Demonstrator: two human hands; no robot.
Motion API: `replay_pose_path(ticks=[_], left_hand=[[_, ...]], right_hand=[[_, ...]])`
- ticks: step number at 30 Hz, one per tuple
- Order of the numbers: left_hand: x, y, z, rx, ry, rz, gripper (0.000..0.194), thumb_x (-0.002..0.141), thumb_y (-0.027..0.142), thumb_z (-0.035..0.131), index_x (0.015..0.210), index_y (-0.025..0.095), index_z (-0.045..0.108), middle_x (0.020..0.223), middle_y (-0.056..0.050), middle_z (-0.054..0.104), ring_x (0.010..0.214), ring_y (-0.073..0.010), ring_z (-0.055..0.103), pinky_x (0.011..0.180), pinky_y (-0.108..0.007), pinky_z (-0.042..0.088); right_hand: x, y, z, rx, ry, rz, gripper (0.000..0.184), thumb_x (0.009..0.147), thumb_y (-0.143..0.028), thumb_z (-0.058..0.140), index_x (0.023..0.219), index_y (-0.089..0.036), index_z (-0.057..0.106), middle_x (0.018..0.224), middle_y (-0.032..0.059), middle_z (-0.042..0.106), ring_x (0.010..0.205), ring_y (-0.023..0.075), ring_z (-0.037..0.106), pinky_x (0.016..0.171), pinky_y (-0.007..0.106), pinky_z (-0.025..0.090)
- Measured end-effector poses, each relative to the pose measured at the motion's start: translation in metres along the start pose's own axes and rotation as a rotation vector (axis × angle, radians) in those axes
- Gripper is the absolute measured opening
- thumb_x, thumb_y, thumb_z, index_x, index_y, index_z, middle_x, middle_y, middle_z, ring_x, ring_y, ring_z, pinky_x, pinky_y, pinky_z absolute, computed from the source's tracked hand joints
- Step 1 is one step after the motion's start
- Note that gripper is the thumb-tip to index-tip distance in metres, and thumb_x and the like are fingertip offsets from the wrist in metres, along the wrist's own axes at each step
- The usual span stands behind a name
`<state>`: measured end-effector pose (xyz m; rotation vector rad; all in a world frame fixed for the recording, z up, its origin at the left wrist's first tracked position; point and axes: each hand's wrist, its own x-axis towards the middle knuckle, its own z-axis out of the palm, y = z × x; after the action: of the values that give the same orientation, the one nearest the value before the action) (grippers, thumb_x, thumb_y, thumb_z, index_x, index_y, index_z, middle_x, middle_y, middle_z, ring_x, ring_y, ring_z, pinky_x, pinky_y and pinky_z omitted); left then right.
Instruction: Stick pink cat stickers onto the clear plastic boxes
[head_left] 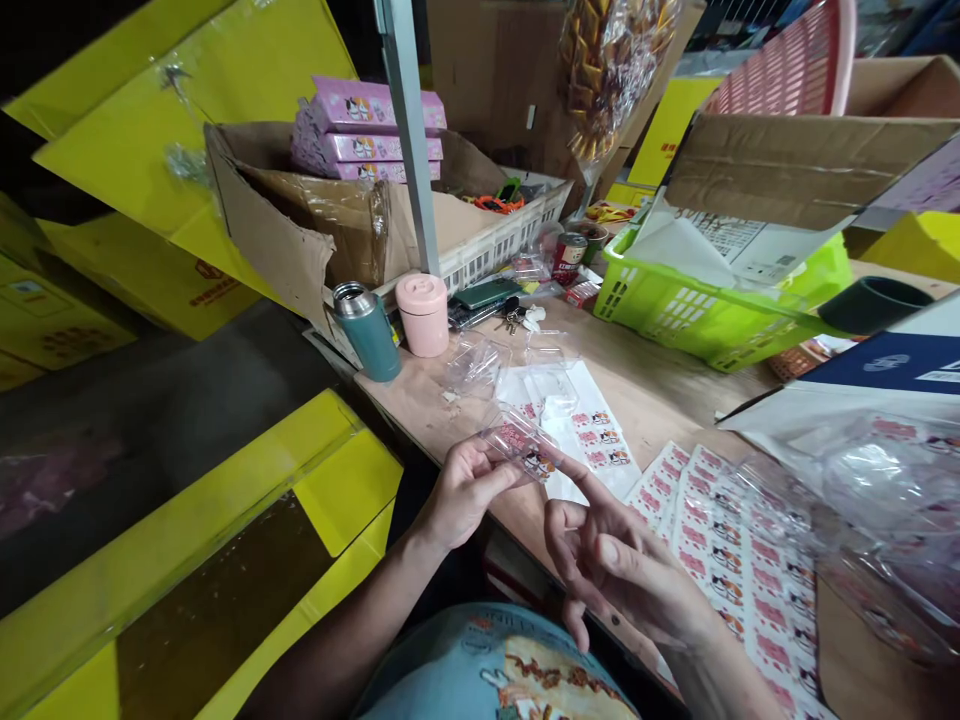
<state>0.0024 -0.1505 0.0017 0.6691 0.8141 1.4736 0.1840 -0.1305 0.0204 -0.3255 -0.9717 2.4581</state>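
Pale wooden tabletop — left hand pinching clear, glossy plastic packaging — right hand loosely spread.

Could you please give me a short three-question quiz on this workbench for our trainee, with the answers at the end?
1. True or false: the left hand is holding a clear plastic shell.
2. Which of these stands right beside the pink cup?
A) the overlapping sticker sheets
B) the teal bottle
C) the pink basket
3. Fill in the blank: the overlapping sticker sheets lie closer to the ____ than to the other hand.

Key: 1. true; 2. B; 3. right hand
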Motion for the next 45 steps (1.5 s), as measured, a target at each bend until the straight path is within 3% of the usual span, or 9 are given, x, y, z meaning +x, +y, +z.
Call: replay_pose_path(ticks=[20, 33, 38, 45], left_hand=[[0.01, -0.007, 0.003, 0.084, 0.016, -0.024, 0.021, 0.078, 0.021, 0.078, 0.097, 0.015, 0.075, 0.097, -0.007, 0.077, 0.09, -0.0184, 0.071, 0.091, -0.031, 0.052], [0.015, -0.005, 0.004, -0.001, -0.002, -0.057, 0.022, 0.078, 0.022, 0.076, 0.098, 0.015, 0.074, 0.098, -0.008, 0.077, 0.095, -0.0227, 0.072, 0.095, -0.039, 0.053], [0.018, -0.008, 0.005, -0.057, 0.119, -0.041, 0.018, 0.081, 0.033, 0.075, 0.082, 0.016, 0.072, 0.094, -0.005, 0.076, 0.099, -0.0245, 0.072, 0.094, -0.044, 0.055], [0.022, -0.016, 0.005, 0.084, 0.135, 0.023, 0.023, 0.087, 0.037, 0.069, 0.092, 0.015, 0.073, 0.098, -0.007, 0.076, 0.104, -0.0242, 0.07, 0.095, -0.042, 0.056]], right_hand=[[0.0, 0.002, -0.013, 0.029, 0.075, -0.021, 0.077, 0.09, -0.036, 0.068, 0.154, -0.036, 0.025, 0.08, -0.003, 0.058, 0.047, 0.0039, 0.043, 0.048, 0.028, 0.059], [0.003, 0.003, -0.012, 0.024, 0.114, -0.044, 0.074, 0.09, -0.033, 0.068, 0.152, -0.033, 0.029, 0.079, -0.003, 0.057, 0.049, 0.0051, 0.045, 0.049, 0.028, 0.059], [0.007, 0.005, -0.012, 0.01, 0.139, -0.07, 0.074, 0.09, -0.031, 0.068, 0.152, -0.032, 0.029, 0.077, -0.0034, 0.056, 0.048, 0.0058, 0.046, 0.047, 0.027, 0.058], [0.008, 0.002, -0.01, -0.014, 0.2, -0.058, 0.071, 0.091, -0.031, 0.067, 0.152, -0.031, 0.03, 0.074, -0.0044, 0.055, 0.048, 0.0059, 0.044, 0.047, 0.028, 0.057]])
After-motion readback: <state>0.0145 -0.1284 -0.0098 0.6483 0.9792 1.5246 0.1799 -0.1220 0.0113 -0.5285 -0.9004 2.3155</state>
